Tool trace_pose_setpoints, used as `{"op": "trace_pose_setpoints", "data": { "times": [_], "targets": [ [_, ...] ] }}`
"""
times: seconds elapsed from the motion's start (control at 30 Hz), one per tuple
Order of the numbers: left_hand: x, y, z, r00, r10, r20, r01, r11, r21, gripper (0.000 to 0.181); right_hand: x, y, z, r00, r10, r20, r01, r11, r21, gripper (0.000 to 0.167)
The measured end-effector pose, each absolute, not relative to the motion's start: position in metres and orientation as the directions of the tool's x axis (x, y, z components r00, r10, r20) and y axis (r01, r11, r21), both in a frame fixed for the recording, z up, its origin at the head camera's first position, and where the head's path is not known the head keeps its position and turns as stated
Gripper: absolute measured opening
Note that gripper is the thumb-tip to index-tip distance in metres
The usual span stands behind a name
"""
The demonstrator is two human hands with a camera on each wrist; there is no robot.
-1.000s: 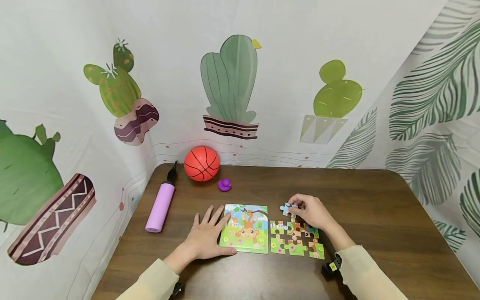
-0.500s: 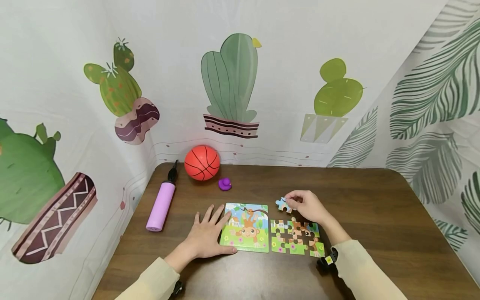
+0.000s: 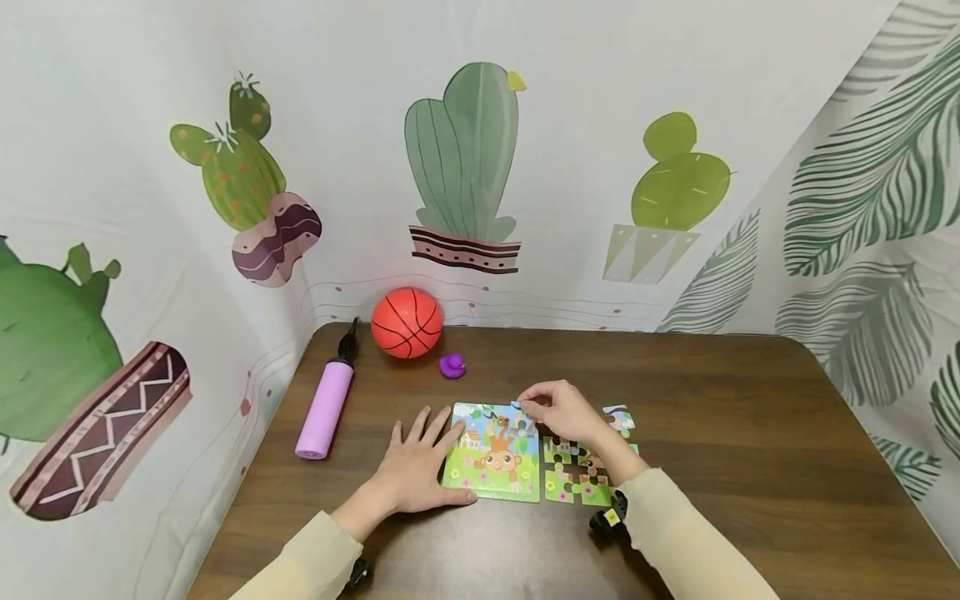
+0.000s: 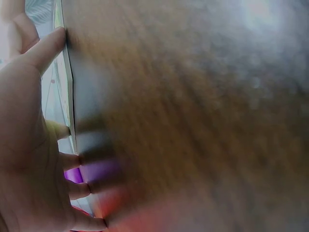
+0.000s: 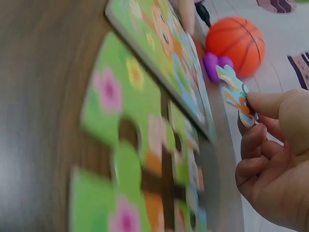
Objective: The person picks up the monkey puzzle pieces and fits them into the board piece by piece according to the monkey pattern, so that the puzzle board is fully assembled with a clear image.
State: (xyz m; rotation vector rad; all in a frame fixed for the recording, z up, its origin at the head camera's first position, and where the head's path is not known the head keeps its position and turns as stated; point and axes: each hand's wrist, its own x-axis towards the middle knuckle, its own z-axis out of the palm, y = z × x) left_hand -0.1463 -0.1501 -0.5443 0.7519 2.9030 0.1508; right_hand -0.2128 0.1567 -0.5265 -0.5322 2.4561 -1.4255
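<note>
A square monkey picture board [image 3: 491,479] lies on the table. My left hand [image 3: 411,477] is spread flat at its left side, with thumb and fingertips touching the edge; the left wrist view shows the fingers straight against the tabletop. Over the board's upper right corner, my right hand [image 3: 566,414] pinches a jigsaw piece [image 5: 234,92] between thumb and fingers. That piece is tilted and held above the board in the right wrist view. Right of the board lie several jigsaw pieces [image 3: 558,483], loosely laid out, partly hidden by my right forearm. Another piece [image 3: 619,418] lies behind that wrist.
A pink hand pump [image 3: 325,410] with a black nozzle lies at the table's left. Near the back edge are an orange toy basketball [image 3: 407,323] and a purple rubber duck [image 3: 452,365]. A printed cloth [image 3: 570,167] hangs behind the brown table [image 3: 750,433].
My right hand has moved left with the jigsaw piece, from above the loose pieces to over the board's upper right corner. The left hand stays in place.
</note>
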Motion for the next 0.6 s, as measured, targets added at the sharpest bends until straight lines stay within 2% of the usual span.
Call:
{"op": "trace_pose_setpoints", "data": {
  "times": [0.23, 0.6],
  "targets": [
    [-0.148, -0.15, -0.545, -0.867, 0.488, -0.107, 0.473, 0.87, 0.139, 0.118, -0.214, 0.122, -0.531, -0.892, -0.451, -0.005, -0.254, 0.512, -0.82, 0.016],
    [-0.148, -0.15, -0.544, -0.863, 0.494, -0.105, 0.478, 0.866, 0.145, 0.118, -0.211, 0.099, -0.541, -0.931, -0.366, 0.009, -0.255, 0.628, -0.735, 0.013]
  ]
}}
